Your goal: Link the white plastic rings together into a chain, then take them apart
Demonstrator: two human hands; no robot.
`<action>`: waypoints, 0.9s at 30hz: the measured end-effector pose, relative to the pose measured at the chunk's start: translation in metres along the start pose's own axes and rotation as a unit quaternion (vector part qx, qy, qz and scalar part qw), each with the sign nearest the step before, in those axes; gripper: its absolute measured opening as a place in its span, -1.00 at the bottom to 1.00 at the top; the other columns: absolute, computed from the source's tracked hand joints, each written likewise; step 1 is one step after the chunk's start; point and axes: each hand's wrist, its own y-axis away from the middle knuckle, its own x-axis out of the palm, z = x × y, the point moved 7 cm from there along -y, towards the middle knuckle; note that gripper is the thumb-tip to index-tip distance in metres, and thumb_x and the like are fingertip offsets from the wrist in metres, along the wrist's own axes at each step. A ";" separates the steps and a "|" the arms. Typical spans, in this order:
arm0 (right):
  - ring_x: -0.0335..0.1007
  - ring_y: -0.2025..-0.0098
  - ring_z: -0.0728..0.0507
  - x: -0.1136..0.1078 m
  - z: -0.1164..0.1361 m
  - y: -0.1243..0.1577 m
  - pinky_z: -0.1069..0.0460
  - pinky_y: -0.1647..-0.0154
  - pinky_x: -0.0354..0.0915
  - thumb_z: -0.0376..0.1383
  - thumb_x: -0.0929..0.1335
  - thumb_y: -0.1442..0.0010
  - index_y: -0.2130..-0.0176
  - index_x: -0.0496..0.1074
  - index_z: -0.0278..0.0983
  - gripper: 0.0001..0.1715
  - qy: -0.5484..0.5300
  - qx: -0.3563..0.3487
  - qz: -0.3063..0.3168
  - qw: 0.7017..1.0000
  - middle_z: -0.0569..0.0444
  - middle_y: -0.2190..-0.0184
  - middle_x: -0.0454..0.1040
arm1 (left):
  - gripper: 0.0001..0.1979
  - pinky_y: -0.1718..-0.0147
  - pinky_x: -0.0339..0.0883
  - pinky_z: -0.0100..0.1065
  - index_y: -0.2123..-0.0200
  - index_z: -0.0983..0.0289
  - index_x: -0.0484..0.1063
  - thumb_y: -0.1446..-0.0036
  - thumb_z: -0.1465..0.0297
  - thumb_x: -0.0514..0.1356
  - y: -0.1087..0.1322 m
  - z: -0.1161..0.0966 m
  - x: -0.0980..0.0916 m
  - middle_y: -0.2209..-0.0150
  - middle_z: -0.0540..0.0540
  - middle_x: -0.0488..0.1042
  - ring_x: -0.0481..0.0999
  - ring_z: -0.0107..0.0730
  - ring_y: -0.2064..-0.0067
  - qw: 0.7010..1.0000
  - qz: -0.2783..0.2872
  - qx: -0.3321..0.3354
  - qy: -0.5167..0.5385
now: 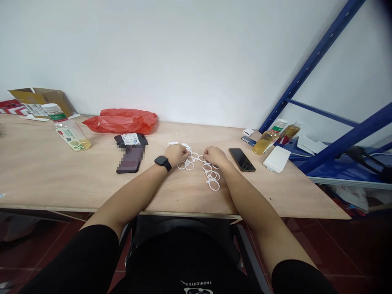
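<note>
White plastic rings [207, 167], several of them, lie linked in a loose chain on the wooden table. At the chain's left part is my left hand [176, 154], fingers pinched on a ring, with a black watch on the wrist. A ring [189, 165] lies just below those fingertips. My right hand [214, 155] is also closed, its fingers pinching a ring [201, 158] beside the thumb. From under it more rings [214, 185] trail toward the front edge. Between the hands another ring [194, 156] shows. The fingers partly hide the gripped spots.
A dark phone [241, 159], white case [276, 159] and drink bottle [269, 137] stand or lie to the right. Leftward are a black packet [131, 139], a red plastic bag [122, 121], another bottle [69, 130] and a cardboard box [52, 100]. A blue metal frame [309, 65] borders the right side.
</note>
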 end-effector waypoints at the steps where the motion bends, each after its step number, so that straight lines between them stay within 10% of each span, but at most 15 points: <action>1: 0.45 0.32 -0.11 -0.002 0.001 0.001 0.07 0.39 0.18 -0.32 0.32 -0.10 0.39 0.52 -0.22 -0.84 -0.002 0.002 -0.013 1.000 0.01 0.36 0.59 | -0.70 0.35 0.26 -0.30 0.37 0.25 0.58 -0.18 0.16 0.17 0.000 -0.001 -0.002 0.36 0.15 0.57 0.50 -0.23 0.32 1.000 -0.009 0.008 0.009; 11: 0.39 0.38 -0.06 -0.016 0.018 0.010 0.09 0.34 0.21 -0.30 0.31 -0.12 0.26 0.49 -0.23 -0.83 -0.174 -0.052 -0.100 0.978 0.13 0.43 0.53 | -0.66 0.16 0.33 -0.26 -0.09 0.24 0.44 -0.32 0.30 0.07 0.009 -0.043 -0.003 0.14 0.19 0.49 0.50 -0.24 0.15 0.984 -0.014 0.179 0.015; 17: 0.31 0.48 -0.02 -0.007 0.018 0.008 0.11 0.43 0.17 -0.35 0.33 -0.04 0.33 0.48 -0.26 -0.85 -0.273 -0.074 -0.061 0.957 0.19 0.54 0.44 | -0.69 0.18 0.31 -0.26 0.08 0.26 0.52 -0.33 0.24 0.06 0.010 -0.043 0.007 0.21 0.17 0.52 0.51 -0.20 0.14 0.981 0.041 0.189 0.003; 27: 0.41 0.21 -0.10 -0.036 0.049 0.028 0.05 0.17 0.21 -0.26 0.22 -0.30 0.26 0.49 -0.25 -0.73 -0.203 -0.245 -0.077 0.945 0.03 0.27 0.54 | -0.69 0.29 0.23 -0.33 0.26 0.28 0.41 -0.38 0.26 -0.06 0.005 -0.029 -0.004 0.37 0.08 0.47 0.42 -0.33 0.32 0.973 -0.035 0.069 0.215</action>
